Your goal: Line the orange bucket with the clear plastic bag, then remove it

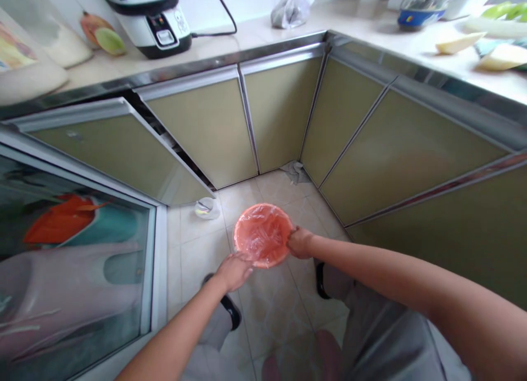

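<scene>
Glass-panelled door (158, 276), far left; seen through it, an orange scoop-like item (61, 222), a teal item (109, 224) and a pink plastic piece (82, 285).
Pale container (24, 68), cut by the picture edge, on the countertop (247, 36).
Two fruits (110, 41), one reddish, one green, just beside the next entry.
White-and-black electric cooker (158, 21), cable running off to its right.
Cabinet door (102, 153), olive panel, ajar below the counter.
Clear round container (207, 209), on the tiled floor (201, 260) near the door's lower corner.
Left hand (234, 271): at the near-left rim of the orange bin, fingers over the edge, thumb apart; whether it grips or merely rests, cannot tell.
Orange bin (263, 235): round, above the floor tiles in front of the person, between the two hands; clear plastic film (265, 241) lines the inside and shows at the rim.
Plastic bag (292, 9), tied, greyish contents, on the counter.
Grey cloth (295, 172), crumpled in the floor corner against the cabinets.
Right hand (300, 242): curled closed on the bin's right rim.
Blue-and-silver bowl (422, 14), on the right-hand counter.
Pale yellow pieces (461, 43), nearer the counter edge.
Plate (477, 25), bearing green items, far right.
</scene>
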Demonstrator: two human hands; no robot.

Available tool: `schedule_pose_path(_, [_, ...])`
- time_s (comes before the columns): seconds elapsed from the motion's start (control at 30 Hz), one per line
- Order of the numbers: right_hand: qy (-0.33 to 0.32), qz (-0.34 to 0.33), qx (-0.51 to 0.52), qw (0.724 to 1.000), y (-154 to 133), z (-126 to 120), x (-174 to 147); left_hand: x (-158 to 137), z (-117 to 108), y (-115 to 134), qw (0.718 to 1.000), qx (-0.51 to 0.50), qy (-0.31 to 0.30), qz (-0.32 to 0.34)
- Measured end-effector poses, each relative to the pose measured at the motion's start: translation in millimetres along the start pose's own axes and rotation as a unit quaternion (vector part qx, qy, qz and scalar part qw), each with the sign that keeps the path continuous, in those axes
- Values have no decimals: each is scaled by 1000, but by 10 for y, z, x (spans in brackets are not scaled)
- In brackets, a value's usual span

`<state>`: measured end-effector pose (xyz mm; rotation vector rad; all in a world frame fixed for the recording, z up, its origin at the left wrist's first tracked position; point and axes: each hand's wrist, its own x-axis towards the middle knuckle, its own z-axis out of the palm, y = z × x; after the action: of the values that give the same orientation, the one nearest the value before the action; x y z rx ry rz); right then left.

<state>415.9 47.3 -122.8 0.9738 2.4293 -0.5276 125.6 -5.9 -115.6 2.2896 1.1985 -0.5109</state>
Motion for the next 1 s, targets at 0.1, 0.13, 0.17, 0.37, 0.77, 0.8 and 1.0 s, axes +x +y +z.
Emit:
schedule_pose_path(0.1, [-35,28,42,998,-112,-57,-475,-412,-21,139,997,-51,8,-51])
schedule_pose_path(0.13, [-38,35,58,997,-157,-62,-635,-543,-9,197,995,-73,12,-67])
schedule_pose_path(0.17, [-38,42,76,995,-206,-59,-797,-670,18,258,992,-99,16,-80])
schedule_pose_path(0.37, [43,95,222,969,-605,86,-1623,-1170,286,599,945,-301,21,-127])
schedule_pose_path(0.77, [483,-80,457,743,-679,-1269,-1518,-1119,-1486,896,738,-421,525,47])
schedule_pose_path(0.8, [505,-82,451,731,-581,-1372,-1400,-1046,-1570,814,720,-423,547,54])
schedule_pose_path(1.0, [481,64,432,760,216,-1222,-475,-250,-1397,-47,683,-499,530,-53])
